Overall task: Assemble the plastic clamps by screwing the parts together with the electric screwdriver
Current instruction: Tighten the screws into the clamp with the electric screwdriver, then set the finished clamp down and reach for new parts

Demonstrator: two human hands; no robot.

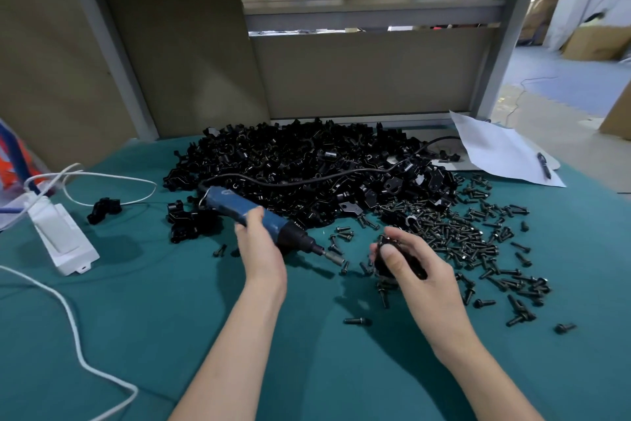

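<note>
Alignment of tool and part is judged to be the step in hand. The electric screwdriver (239, 207) is gripped around its blue body by the left hand (261, 246), fingers curled round it. It is held low over the green counter (153, 318), its bit pointed toward the right hand (420, 270) but apart from it. A black clamp (381, 263) is pinched between the thumb and fingers of the right hand, just above the counter. Whether a screw is already seated in it cannot be told, since much of the part is hidden by the thumb. Loose clamp parts are heaped in a large pile (290, 168) behind both hands, and screws (457, 236) are scattered to the right, a few lying directly below the held clamp. For the next move, the clamp would need to be turned so that the screw head faces the bit. The bit would then have to be seated squarely, and the parts held firmly against twisting while the driver is run.
</note>
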